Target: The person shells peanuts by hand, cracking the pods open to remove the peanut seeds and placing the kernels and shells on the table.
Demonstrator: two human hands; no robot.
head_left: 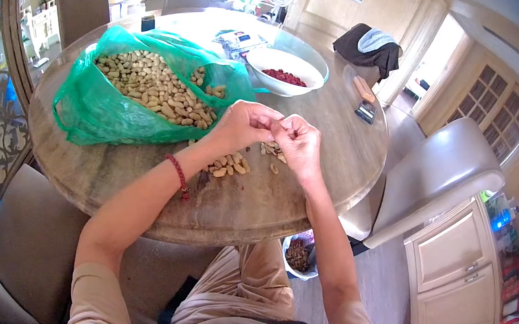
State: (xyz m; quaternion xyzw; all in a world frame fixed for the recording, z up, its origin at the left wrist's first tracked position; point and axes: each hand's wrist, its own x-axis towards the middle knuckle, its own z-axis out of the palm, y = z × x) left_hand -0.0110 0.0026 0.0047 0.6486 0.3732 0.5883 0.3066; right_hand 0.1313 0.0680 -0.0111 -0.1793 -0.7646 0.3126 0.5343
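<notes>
My left hand (244, 125) and my right hand (297, 142) meet over the near part of the round table (212, 204). Fingers of both hands are pinched together; what they hold is too small to make out. Below my left hand lies a small pile of unshelled peanuts (229, 165). More pieces, perhaps shells (271, 150), lie partly hidden under my right hand. Beyond my hands, a green plastic bag (87, 115) lies open, full of peanuts (147, 84). A white bowl (266, 58) with red kernels (285, 77) stands behind my right hand.
A clear plastic package (241, 43) lies behind the bowl. A small dark object (366, 112) is near the table's right edge. Chairs (439, 166) stand around the table. A bin (300, 258) with brown scraps is below the near edge.
</notes>
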